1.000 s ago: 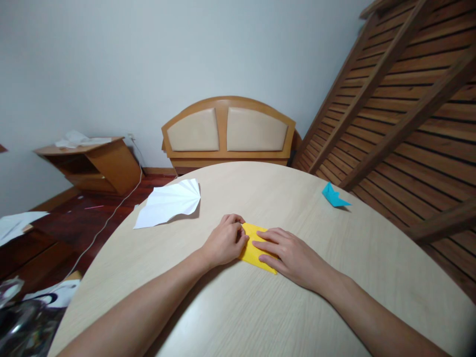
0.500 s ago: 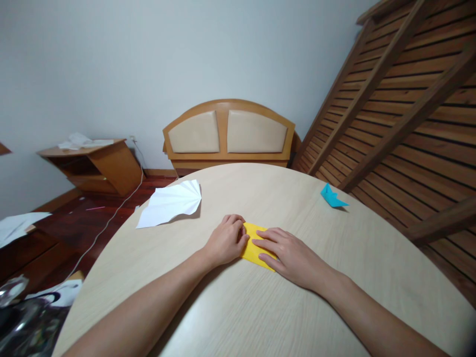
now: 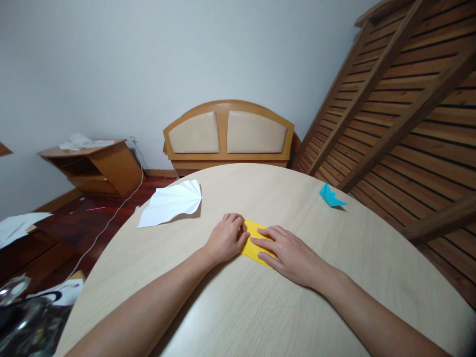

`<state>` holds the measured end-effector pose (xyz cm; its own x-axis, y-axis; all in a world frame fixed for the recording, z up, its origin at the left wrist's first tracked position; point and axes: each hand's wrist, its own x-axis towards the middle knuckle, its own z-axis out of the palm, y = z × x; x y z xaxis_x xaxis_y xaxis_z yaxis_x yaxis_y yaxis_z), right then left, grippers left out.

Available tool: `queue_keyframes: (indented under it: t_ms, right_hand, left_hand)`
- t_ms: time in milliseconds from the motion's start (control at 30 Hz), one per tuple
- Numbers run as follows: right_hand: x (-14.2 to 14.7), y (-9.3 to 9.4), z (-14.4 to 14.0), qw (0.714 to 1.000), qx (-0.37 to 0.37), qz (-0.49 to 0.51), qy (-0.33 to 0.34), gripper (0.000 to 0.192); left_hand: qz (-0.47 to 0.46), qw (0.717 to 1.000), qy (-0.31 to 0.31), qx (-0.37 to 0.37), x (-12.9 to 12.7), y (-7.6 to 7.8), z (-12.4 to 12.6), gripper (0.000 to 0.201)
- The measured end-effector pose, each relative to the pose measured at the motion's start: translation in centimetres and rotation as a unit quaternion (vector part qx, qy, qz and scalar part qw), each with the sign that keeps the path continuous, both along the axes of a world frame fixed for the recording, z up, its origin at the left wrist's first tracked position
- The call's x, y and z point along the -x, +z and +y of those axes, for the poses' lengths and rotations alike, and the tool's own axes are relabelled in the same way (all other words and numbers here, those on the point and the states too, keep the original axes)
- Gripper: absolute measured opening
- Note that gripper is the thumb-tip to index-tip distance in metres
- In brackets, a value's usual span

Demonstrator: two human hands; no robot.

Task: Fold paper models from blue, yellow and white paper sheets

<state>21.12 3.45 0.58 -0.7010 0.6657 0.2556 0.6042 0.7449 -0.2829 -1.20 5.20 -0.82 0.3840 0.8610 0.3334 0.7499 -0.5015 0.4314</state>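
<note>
Two bare hands are laid on a folded yellow paper near the middle of the round table, w/ both forearms stretched across the near tabletop. L hand is curled into a loose fist at the paper's left end, knuckles pressed down on it; nothing is gripped as far as can be seen. R hand is spread flat, palm down, fingers laid over the paper's right part, so only a strip of yellow is seen btwn the hands. Farther out on the left, a white pleated paper is seen at the table edge, well apart from the hands. Farther right, a small blue folded paper is set near the far rim. Beyond the table, a wooden headboard is propped against the wall, slatted wooden frames are leaned at the right, and a low wooden cabinet is seen at the left.
</note>
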Motion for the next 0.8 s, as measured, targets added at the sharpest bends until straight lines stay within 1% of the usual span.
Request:
queue_keyframes:
  t_ms: [133, 333, 567, 667, 800]
  right_hand:
    - [0.2, -0.3, 0.0, 1.0, -0.005, -0.004, -0.024, 0.034]
    - [0.4, -0.3, -0.3, 0.999, -0.002, -0.016, -0.039, 0.033]
    - [0.5, -0.4, -0.2, 0.998, 0.003, -0.023, -0.05, 0.035]
    - [0.6, -0.2, -0.3, 0.997, 0.005, -0.026, -0.066, 0.034]
    - [0.7, 0.1, -0.4, 0.997, 0.01, -0.027, -0.077, 0.034]
  left_hand:
    - [-0.003, 1.0, 0.014, 0.0, 0.5, 0.1, 0.5, 0.01]
    - [-0.01, 1.0, -0.005, 0.004, 1.5, 0.0, 0.9, 0.009]
    - [0.022, 1.0, 0.01, -0.014, 1.9, 0.2, 1.5, 0.008]
    - [0.01, 0.999, 0.026, -0.026, 1.9, 0.4, 1.1, 0.012]
    - [0.021, 0.999, 0.007, -0.031, 1.5, 0.4, 0.7, 0.032]
